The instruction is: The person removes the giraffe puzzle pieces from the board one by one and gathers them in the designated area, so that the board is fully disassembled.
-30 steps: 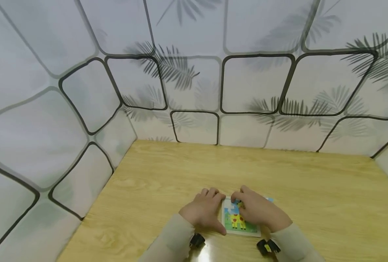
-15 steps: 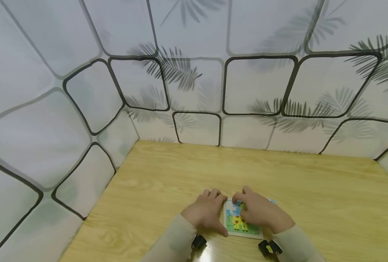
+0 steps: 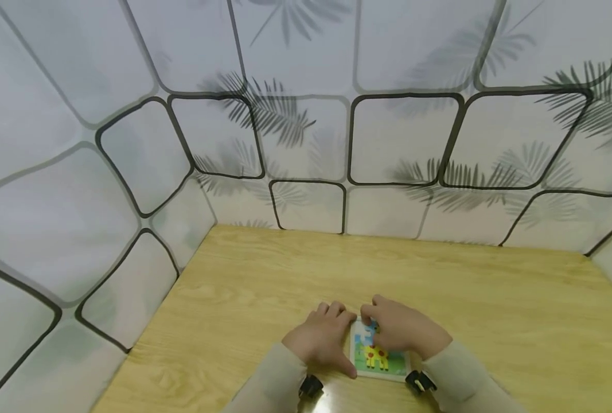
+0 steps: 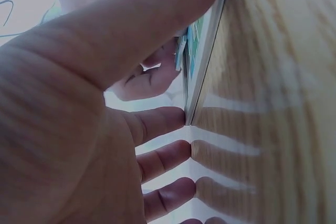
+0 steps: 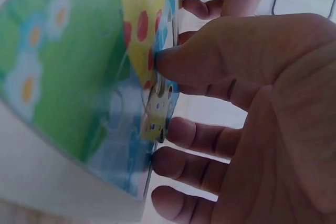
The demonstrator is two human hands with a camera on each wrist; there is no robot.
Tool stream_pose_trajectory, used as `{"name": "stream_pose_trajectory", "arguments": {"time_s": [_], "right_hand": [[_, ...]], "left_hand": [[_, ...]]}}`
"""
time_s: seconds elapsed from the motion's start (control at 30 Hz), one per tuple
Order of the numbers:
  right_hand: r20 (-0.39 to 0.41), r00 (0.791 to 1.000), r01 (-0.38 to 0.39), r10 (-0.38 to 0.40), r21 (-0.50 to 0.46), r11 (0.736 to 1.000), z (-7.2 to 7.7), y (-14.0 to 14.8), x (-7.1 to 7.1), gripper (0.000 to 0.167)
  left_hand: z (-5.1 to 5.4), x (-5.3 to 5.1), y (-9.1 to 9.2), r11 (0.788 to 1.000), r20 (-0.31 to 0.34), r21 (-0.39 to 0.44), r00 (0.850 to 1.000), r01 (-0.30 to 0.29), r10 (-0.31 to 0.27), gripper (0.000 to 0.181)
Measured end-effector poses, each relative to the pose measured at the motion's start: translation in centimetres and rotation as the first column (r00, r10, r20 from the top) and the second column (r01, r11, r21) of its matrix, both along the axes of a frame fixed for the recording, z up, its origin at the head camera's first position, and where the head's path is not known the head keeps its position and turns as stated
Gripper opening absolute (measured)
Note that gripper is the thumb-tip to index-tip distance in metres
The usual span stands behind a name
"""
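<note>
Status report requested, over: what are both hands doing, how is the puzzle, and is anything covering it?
Left hand touching edge of puzzle board. Right hand pinching giraffe-face piece. Board flat on table, partly covered by right hand.

Evenly lit in the head view, with glare low on the table point(image 3: 285, 275); washed out behind shaded fingers point(image 4: 163, 163) in the left wrist view; softly blurred, with sheen across the puzzle point(image 5: 73, 93), in the right wrist view.
</note>
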State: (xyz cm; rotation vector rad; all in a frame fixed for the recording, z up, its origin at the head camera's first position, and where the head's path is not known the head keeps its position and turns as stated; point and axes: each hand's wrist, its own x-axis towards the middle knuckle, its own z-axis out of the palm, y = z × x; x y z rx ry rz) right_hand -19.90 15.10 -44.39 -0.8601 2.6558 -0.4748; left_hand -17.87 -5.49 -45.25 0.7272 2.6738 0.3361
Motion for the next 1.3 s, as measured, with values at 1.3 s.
{"name": "stream_pose_trajectory", "arguments": {"time_s": [1.3], "right_hand": [[0.081, 0.956, 0.294, -0.283, -0.248, 0.923, 1.8, 11.6, -0.1, 0.015]], "left_hand": [[-0.2, 0.3, -0.3, 0.999, 0.016, 0.052, 1.0, 0.007, -0.007, 0.107]]}}
